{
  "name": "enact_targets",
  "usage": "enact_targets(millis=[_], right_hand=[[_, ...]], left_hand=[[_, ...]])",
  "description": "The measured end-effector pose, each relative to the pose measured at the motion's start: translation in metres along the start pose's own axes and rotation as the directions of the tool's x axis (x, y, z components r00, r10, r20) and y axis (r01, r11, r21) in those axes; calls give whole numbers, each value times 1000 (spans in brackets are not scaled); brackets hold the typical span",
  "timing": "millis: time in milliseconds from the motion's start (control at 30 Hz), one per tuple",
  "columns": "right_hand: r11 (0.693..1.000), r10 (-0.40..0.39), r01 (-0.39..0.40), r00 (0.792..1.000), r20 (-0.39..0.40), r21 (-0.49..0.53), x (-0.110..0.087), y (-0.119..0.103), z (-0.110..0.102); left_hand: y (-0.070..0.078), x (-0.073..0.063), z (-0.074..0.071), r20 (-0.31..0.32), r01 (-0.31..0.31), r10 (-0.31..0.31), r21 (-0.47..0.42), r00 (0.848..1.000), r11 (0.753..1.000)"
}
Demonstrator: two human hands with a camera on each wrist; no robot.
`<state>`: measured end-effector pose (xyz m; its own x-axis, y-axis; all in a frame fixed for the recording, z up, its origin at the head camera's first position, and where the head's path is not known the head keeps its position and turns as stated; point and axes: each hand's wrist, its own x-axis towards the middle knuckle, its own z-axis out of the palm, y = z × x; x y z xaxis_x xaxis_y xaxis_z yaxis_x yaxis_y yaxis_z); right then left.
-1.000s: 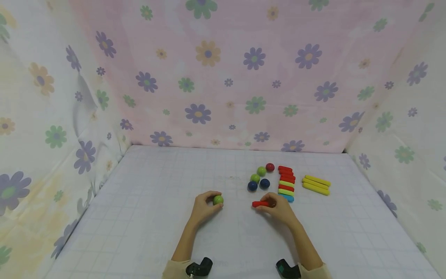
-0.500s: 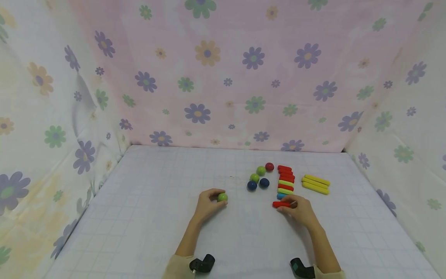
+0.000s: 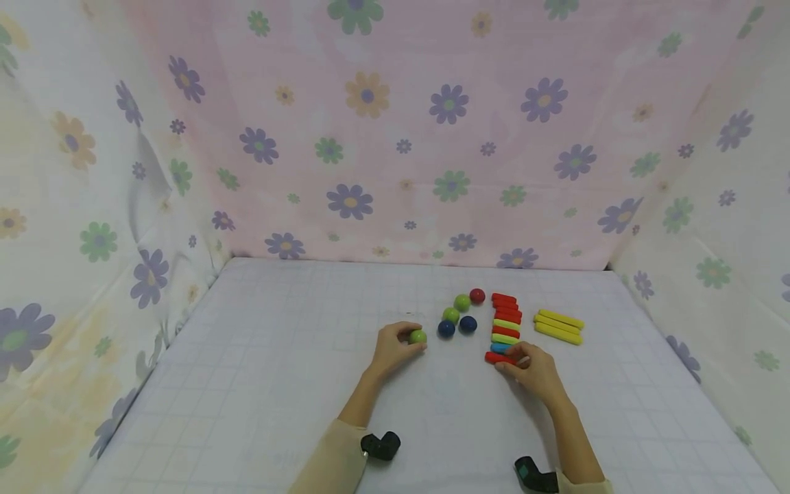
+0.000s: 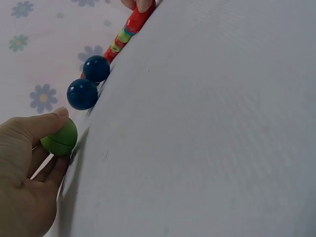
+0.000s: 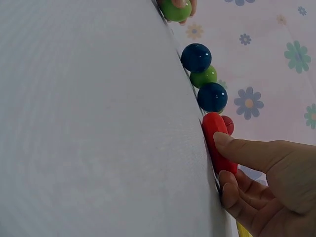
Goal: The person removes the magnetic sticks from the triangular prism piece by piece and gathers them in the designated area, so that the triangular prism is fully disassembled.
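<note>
My left hand (image 3: 393, 351) pinches a green ball (image 3: 417, 337) between thumb and fingers, left of the ball group. In the left wrist view that green ball (image 4: 61, 139) shows a seam line. My right hand (image 3: 535, 370) holds a red stick (image 3: 497, 358) at the near end of a column of coloured sticks, right beside the blue stick (image 3: 500, 348). The right wrist view shows the thumb on the red stick (image 5: 217, 145) and fingers curled below it. Two dark blue balls (image 3: 468, 324), two green balls (image 3: 462, 302) and a red ball (image 3: 477, 296) lie between the hands.
The column beyond the blue stick holds several red and yellow-green sticks (image 3: 507, 323). To its right lie three yellow sticks (image 3: 558, 327) side by side. Flowered cloth (image 3: 401, 171) surrounds the white table (image 3: 278, 329) at the back and sides.
My left hand has carried the green ball right and away from me, toward the other balls. My right hand has moved the red stick right, to the near end of the column.
</note>
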<state>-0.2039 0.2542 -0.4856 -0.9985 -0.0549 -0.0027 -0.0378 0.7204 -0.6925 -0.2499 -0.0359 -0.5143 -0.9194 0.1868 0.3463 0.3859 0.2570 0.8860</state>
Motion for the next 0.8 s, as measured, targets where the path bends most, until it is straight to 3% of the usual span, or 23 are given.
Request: enact_targets(millis=[300,533,800], right_hand=[[1000,-26,26,999,-30,-4,1,2,0],[1000,-19,19,999,-27,6,2,1,2],[1000,-19,19,999,-34,13,1,-3,2]], left_hand=[[-3,6,17,-39,-109,108,-8,993,994],[0,10,26,-53,-5,5,4,999,1000],[2,13,29,-36,53,-53,0,998,999]])
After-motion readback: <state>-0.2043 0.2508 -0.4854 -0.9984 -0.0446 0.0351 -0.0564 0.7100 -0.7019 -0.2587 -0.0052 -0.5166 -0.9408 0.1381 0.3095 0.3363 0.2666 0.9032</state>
